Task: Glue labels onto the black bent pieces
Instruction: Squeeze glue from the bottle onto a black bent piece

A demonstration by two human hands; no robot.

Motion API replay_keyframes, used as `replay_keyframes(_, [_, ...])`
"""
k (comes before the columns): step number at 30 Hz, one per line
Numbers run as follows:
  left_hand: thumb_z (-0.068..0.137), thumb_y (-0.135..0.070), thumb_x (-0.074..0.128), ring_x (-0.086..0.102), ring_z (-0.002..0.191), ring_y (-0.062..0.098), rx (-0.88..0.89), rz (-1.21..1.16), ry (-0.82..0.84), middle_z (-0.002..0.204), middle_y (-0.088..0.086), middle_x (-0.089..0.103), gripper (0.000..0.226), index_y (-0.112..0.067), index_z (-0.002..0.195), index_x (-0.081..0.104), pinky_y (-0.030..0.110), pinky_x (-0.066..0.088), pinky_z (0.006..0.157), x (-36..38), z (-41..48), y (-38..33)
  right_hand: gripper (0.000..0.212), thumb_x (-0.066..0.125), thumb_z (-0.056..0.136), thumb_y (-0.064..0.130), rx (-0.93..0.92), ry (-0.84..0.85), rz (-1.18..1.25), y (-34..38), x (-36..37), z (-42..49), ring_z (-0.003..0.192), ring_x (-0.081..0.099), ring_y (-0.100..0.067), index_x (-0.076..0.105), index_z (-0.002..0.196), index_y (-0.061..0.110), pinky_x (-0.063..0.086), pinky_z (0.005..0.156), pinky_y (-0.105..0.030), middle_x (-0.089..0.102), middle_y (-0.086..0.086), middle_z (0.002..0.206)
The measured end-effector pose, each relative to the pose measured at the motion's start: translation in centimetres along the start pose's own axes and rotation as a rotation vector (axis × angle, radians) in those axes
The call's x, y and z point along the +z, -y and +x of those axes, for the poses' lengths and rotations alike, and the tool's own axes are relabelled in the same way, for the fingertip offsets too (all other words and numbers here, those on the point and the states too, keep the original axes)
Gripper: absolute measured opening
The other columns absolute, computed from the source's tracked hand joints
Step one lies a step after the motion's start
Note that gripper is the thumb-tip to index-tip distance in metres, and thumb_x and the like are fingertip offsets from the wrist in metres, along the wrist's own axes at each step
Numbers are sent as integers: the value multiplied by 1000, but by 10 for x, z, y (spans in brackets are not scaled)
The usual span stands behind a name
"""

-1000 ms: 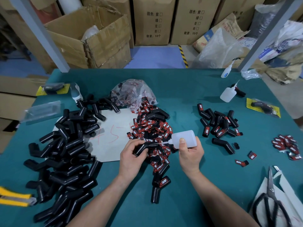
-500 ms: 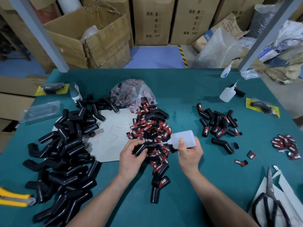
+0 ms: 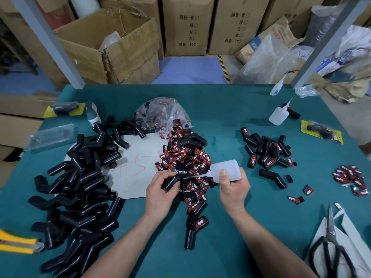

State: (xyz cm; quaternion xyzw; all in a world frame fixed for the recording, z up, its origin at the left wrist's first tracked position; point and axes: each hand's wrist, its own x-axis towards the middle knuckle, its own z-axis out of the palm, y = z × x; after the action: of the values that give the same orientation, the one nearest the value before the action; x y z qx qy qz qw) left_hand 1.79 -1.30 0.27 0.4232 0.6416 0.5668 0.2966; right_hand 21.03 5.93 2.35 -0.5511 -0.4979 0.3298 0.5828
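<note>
My left hand (image 3: 159, 192) grips a black bent piece (image 3: 172, 181) over the heap of red-and-black labels (image 3: 185, 157) in the table's middle. My right hand (image 3: 232, 189) holds a white glue bottle (image 3: 225, 170) on its side, its thin nozzle pointing left and touching the piece. A big pile of bare black bent pieces (image 3: 80, 187) covers the left of the table. Labelled pieces (image 3: 267, 152) lie in a group at the right, and one labelled piece (image 3: 193, 227) lies near the front between my forearms.
A clear bag of labels (image 3: 162, 115) sits behind the heap. A second glue bottle (image 3: 278, 115) stands at the back right, loose labels (image 3: 350, 177) at the right edge, scissors (image 3: 331, 241) front right, a yellow cutter (image 3: 18, 244) front left. Cardboard boxes stand beyond the table.
Both hands stay nearly still; the bottle and nozzle have kept against the held piece, with only a slight shift of the view.
</note>
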Motion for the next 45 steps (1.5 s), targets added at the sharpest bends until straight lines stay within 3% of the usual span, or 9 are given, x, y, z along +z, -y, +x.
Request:
replay_keyframes(6, [85,2,79,68,106,13,-6,7,13,113,-16,68,54,-48,105,71,18,54,87,0,1,3,30,63,76,50,4,-17,-8,2,-1,3,55,48,0,47,69,24,39,52,-15,55,16,58])
replay_keyframes(10, [86,2,79,68,106,11,-2,10,14,113,-17,68,55,-49,106,71,15,52,87,-1,1,3,33,63,76,51,0,-2,-15,2,-2,1,55,47,-3,48,69,22,39,52,-22,49,11,60])
replay_keyframes(19, [85,4,79,67,108,12,-4,9,18,113,-17,68,57,-50,104,71,18,51,93,0,1,1,31,63,76,51,-16,-2,-32,2,-1,1,54,46,-2,47,68,25,38,51,-22,47,12,58])
replay_keyframes(25, [85,5,78,67,107,10,2,12,16,112,-17,68,58,-48,104,71,14,50,92,-1,0,1,32,63,77,50,-28,-1,-23,1,-2,1,53,45,-1,46,68,24,37,50,-20,46,12,57])
replay_keyframes(30, [86,1,78,69,97,10,-34,-1,-3,108,-16,68,55,-51,102,70,15,53,79,0,1,1,31,63,75,48,-5,-22,14,1,-1,4,52,46,0,45,67,24,37,50,-15,52,12,55])
replay_keyframes(37, [87,-3,79,69,92,18,-96,-2,-13,102,-7,71,53,-54,99,67,32,57,83,0,0,0,29,63,76,48,-16,-8,19,1,-1,3,54,48,1,47,69,24,38,50,-14,56,15,59])
replay_keyframes(42, [87,-1,79,69,87,15,-96,-20,-18,101,-6,71,54,-52,98,68,21,55,76,0,-1,-2,30,63,77,49,-37,1,3,2,0,1,53,47,2,45,68,26,36,50,-11,56,19,61])
replay_keyframes(45, [87,0,78,69,91,19,-103,-25,-25,102,-2,72,56,-54,97,68,26,56,79,1,-1,-3,31,63,77,49,-50,15,-12,2,0,-1,53,47,2,44,68,26,35,50,-12,55,20,60])
